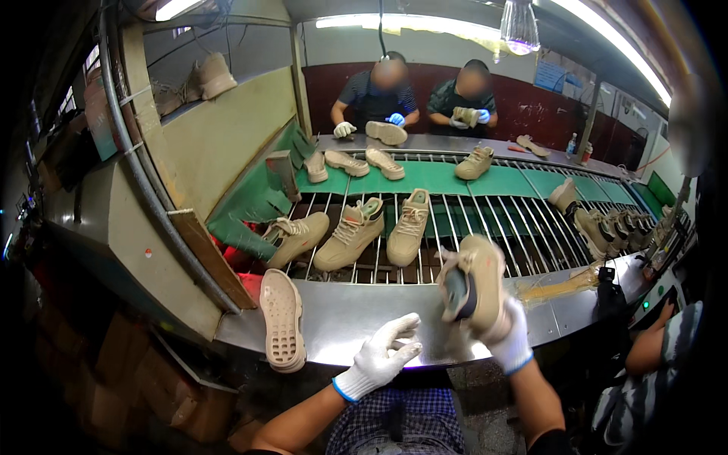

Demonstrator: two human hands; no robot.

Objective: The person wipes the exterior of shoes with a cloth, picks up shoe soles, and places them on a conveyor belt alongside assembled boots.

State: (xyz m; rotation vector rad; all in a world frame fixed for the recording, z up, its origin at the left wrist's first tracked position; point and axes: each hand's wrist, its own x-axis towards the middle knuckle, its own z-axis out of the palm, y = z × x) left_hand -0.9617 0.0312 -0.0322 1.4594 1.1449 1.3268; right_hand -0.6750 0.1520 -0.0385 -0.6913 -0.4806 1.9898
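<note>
My right hand [509, 340], in a white glove, grips a tan shoe upper [476, 282] with a dark opening, held above the steel table edge [356, 315]. My left hand [381, 356], also gloved, hovers with fingers spread just left of that shoe, holding nothing. A tan rubber sole [282, 320] lies tread-up at the table's left end, apart from both hands. Three tan shoes [350, 233] lie side by side on the roller conveyor beyond the table.
The conveyor [485, 220] of metal bars and green belt carries more tan shoes at the far side and right. Two people in gloves [413, 98] work across it. Another person's arm [656, 341] is at my right. A beige housing [220, 144] stands left.
</note>
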